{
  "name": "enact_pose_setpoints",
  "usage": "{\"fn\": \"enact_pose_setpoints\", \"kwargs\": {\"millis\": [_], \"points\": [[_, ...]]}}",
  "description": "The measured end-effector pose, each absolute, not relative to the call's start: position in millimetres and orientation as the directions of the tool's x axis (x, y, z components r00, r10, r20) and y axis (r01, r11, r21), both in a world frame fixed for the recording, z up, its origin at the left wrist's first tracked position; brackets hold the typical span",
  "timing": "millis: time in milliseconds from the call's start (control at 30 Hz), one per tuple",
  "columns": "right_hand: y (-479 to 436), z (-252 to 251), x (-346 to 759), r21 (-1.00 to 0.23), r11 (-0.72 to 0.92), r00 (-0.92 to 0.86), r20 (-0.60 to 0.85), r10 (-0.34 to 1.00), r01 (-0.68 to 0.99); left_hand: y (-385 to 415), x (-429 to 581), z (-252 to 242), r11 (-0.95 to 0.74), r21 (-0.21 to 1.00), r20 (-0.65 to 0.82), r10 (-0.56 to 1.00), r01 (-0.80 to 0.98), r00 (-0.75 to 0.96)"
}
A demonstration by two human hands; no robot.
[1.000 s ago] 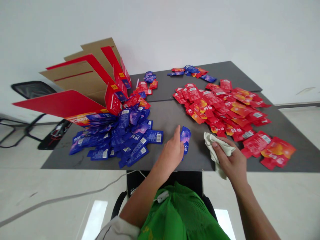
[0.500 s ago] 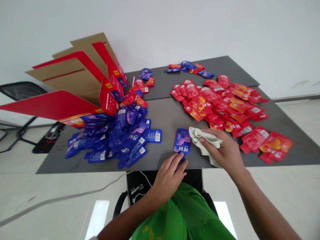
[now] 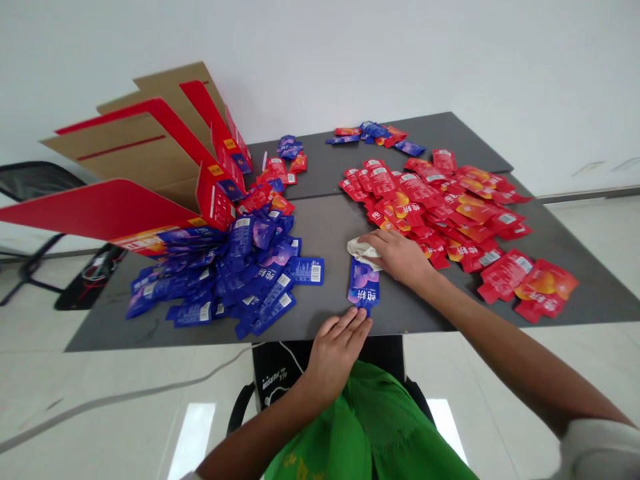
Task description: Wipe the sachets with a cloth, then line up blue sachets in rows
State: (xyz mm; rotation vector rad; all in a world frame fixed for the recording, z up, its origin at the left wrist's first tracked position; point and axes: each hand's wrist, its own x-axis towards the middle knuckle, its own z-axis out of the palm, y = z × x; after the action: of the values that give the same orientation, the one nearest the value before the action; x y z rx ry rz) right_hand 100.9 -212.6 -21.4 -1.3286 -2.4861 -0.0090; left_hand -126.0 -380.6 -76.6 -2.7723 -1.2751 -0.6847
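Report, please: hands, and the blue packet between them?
Left hand on near end of blue packet. Right hand holding cloth over far end. Cloth hides that end.

Free tabletop (image 3: pixel 320 220) between blue pouches (image 3: pixel 265 270) and cloth (image 3: pixel 361 249); red pouches (image 3: pixel 440 207) beyond right hand (image 3: pixel 401 256)

Head view: left hand (image 3: pixel 337 347) palm down, fingers resting on the near end of a single blue pouch (image 3: pixel 364 285). Pouch lies flat on the dark tabletop (image 3: pixel 320 220), not far from the near edge. Right hand (image 3: pixel 395 253) grips a bunched pale cloth (image 3: pixel 361 255), covering the pouch's far end. Blue pouch pile (image 3: pixel 250 267) to the left, up against the open carton (image 3: pixel 215 200); another open carton (image 3: pixel 237 143) stands behind. Red pouch pile (image 3: pixel 440 213) to the right, plus two red pouches (image 3: pixel 506 275) side by side closer in. Mixed red/blue cluster (image 3: pixel 377 133) near the back edge.
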Motion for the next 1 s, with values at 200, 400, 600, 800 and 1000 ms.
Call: {"fn": "enact_pose_setpoints", "kwargs": {"millis": [200,400,600,800,1000], "points": [[-258.3,-5.4,99.7,-0.221,0.663,-0.522,0.462,0.717,0.715,-381.9,-122.8,-77.0,-0.663,0.203,0.416,0.724,0.721,0.549],[-297.8,-32.3,95.1,-0.240,0.773,-0.705,0.317,0.634,0.587,-381.0,-122.0,-74.9,-0.651,0.249,0.403,0.743,0.717,0.534],[-225.6,-33.4,103.3,-0.186,0.614,-0.548,0.306,0.778,0.767,-381.7,-122.2,-76.2,-0.658,0.234,0.413,0.733,0.716,0.540],[-240.6,-12.3,111.9,-0.332,0.492,-0.257,0.553,0.793,0.805,-365.6,-114.4,-49.5,-0.610,0.349,0.379,0.786,0.711,0.489],[-309.3,-27.0,126.8,-0.591,0.339,0.050,0.543,0.838,0.732,-338.7,-83.6,-34.4,-0.376,0.281,0.297,0.909,0.883,0.292]]}}
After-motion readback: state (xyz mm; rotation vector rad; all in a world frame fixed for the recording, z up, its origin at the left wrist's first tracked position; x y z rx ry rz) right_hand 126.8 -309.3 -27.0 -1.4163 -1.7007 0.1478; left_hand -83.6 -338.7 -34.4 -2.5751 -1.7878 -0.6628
